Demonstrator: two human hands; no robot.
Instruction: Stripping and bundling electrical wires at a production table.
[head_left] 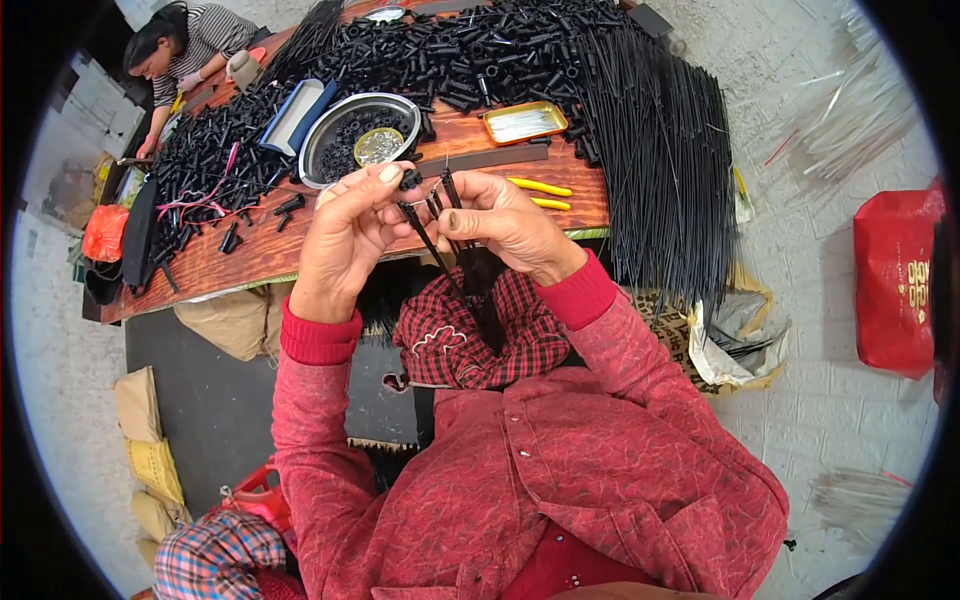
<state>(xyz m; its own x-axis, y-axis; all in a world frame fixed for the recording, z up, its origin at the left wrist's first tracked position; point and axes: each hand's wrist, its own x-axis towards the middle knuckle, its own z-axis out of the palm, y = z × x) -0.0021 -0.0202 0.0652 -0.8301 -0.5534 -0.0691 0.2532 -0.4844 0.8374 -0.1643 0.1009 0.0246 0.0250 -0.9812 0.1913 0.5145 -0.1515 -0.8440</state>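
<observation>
Both of my hands are raised over the front edge of the wooden table. My left hand (pixel 345 228) pinches a small round black piece (pixel 411 179) between thumb and fingertips. My right hand (pixel 508 222) is closed around several thin black rods (pixel 447 186), with the thumb pressed across them. Their upper ends stick up between my hands, and their lower parts hang towards the red checked cloth (pixel 478 335) over my lap. A thin bright line, like a wire or needle, runs between the fingers of both hands. Where exactly it enters the pieces is too small to tell.
Heaped black tubular parts (pixel 455 55) cover the table (pixel 250 262). A metal basin (pixel 313 150), a yellow tray (pixel 525 122) of thin pins and yellow-handled pliers (pixel 540 187) lie near my hands. Long black rods (pixel 660 170) overhang the right edge. Another person (pixel 185 50) works at far left.
</observation>
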